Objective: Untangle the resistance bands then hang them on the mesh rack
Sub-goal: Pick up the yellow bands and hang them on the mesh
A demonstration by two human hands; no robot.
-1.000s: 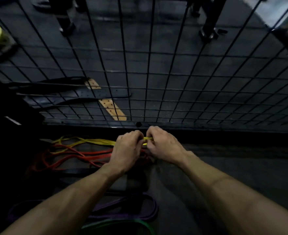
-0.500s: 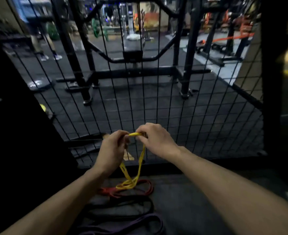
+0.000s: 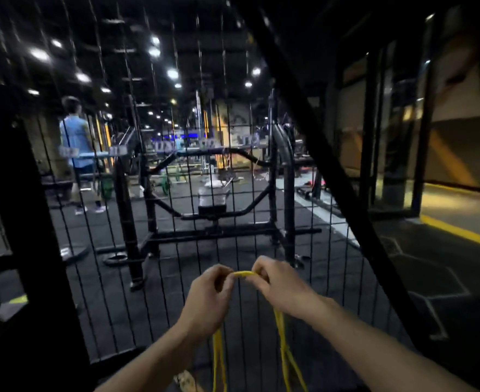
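**Yellow band pinched between both hands before the mesh**

Low in the middle of the frame: left hand (image 3: 209, 301) and right hand (image 3: 282, 287), raised side by side, close together, fingers curled shut on the top of a yellow resistance band (image 3: 244, 274). Short stretch of band bridging the small gap between thumbs and forefingers; rest of it hanging in two strands, one below each wrist, down past the bottom edge. Lower ends out of frame.

Directly behind the hands: black mesh rack (image 3: 159, 278), thin wires crossing in a grid, filling the left and centre of the frame. Band not on any wire; held just in front of the mesh.

Thick black diagonal beam (image 3: 326, 165) cutting from top centre to lower right. Black upright post (image 3: 21, 222) at far left.

Through the mesh, mid-frame: black steel gym frame (image 3: 219, 213) on dark rubber floor. Upper left: a person in a light blue top (image 3: 76, 142), back turned. Ceiling lights scattered along the top. Yellow floor line (image 3: 456, 230) at right.

No readable brand, label or writing anywhere; some pale marks on distant equipment too blurred to make out.
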